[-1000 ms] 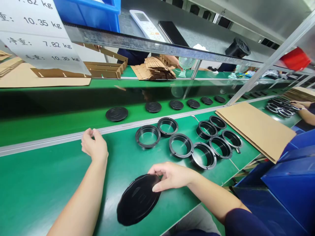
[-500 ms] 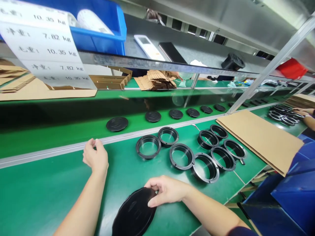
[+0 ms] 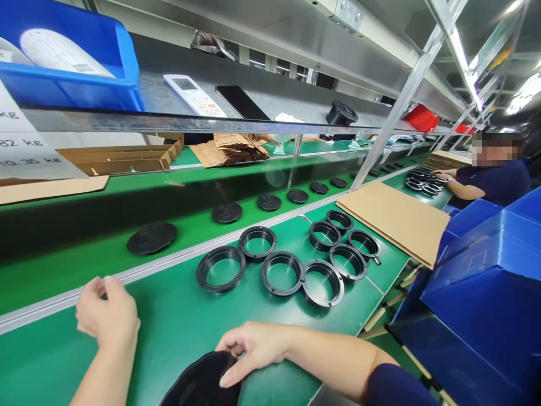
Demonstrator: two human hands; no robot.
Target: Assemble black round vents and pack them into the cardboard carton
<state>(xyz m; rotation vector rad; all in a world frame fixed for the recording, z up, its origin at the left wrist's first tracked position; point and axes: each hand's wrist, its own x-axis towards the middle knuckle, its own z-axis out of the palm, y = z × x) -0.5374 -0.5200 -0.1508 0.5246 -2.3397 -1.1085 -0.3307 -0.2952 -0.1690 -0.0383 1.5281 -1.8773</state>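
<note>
My right hand (image 3: 253, 352) pinches the rim of a black round lid (image 3: 203, 383) between thumb and fingers. The lid is tilted over the green table, its lower part cut off by the picture's bottom edge. Further left, my left hand (image 3: 107, 310) hovers by the metal rail with its fingers curled in; whatever they may hold is hidden. Several black flanged rings (image 3: 282, 273) lie on the table ahead of my right hand. Beyond the rail, black discs (image 3: 151, 238) sit in a row on the green belt (image 3: 97, 262).
Cardboard sheets (image 3: 391, 217) lie past the rings, with blue boxes (image 3: 486, 293) at the right. A shelf above carries a blue bin (image 3: 105, 90), a white remote (image 3: 194, 96) and a black phone (image 3: 242, 102). A co-worker (image 3: 494, 169) is at the far right.
The view has swung right, so the co-worker now shows and most things sit further left. The lid is still in my right hand and lower in the picture.
</note>
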